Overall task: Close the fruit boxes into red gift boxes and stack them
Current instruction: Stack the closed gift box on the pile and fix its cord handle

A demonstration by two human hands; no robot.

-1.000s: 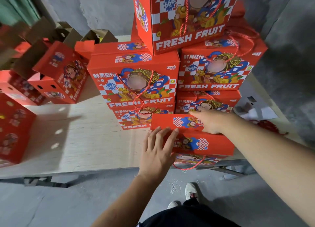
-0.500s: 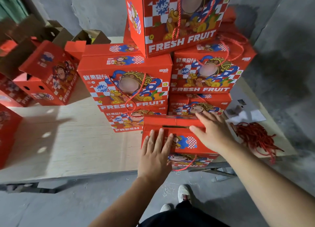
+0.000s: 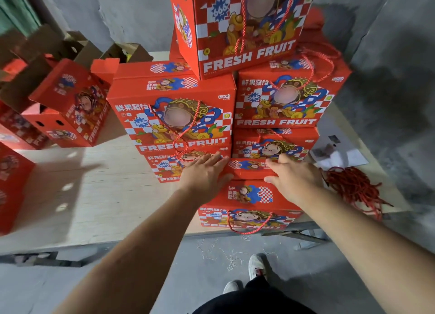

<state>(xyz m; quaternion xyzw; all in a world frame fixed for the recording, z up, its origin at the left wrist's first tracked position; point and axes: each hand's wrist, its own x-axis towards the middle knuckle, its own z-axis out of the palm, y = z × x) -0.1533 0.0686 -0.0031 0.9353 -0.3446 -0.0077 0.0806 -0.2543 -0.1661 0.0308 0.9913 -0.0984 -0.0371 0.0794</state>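
box front [image 3: 249,217] half hidden below

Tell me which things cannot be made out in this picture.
- Head view: the contents of the red gift box at the table edge, hidden by its closed flaps.
- Top of the tallest red printed box, cut off by the upper edge.
- The red boxes at far left, blurred.
- Fold under the left hand and right hand, covered.

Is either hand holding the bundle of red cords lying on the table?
No: the red cords lie untouched on the table, while the left hand and right hand press on the front gift box.
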